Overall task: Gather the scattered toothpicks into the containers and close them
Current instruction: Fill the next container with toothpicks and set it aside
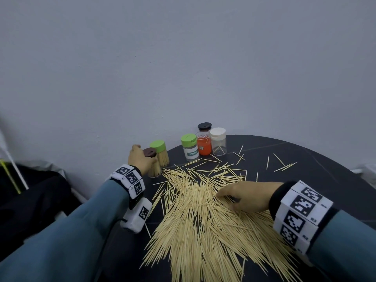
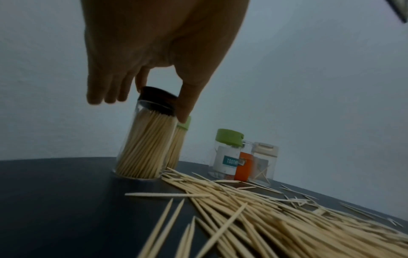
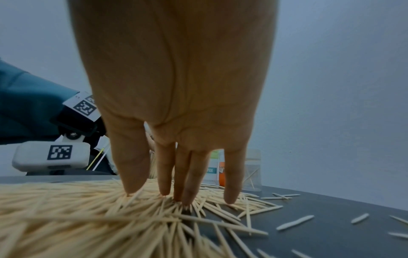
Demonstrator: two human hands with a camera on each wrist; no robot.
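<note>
1. Pinching the brown lid (image 2: 159,100) of a full toothpick jar (image 2: 143,146), the left hand (image 2: 154,52) is steadying it at the dark table (image 1: 305,159) edge.
2. Straight, spread fingers (image 3: 132,165) of the right hand (image 1: 247,196) are pressing the scattered toothpicks (image 1: 203,220).
3. A green-lidded container (image 1: 190,148) is showing "TOOTHPICK".

I can read one word, "TOOTHPICK", in white on a teal strip across the white label (image 1: 192,153) of the green-capped jar (image 1: 189,147). My wristbands (image 1: 301,215) carry only black-and-white square code patterns, no words I can make out.
</note>
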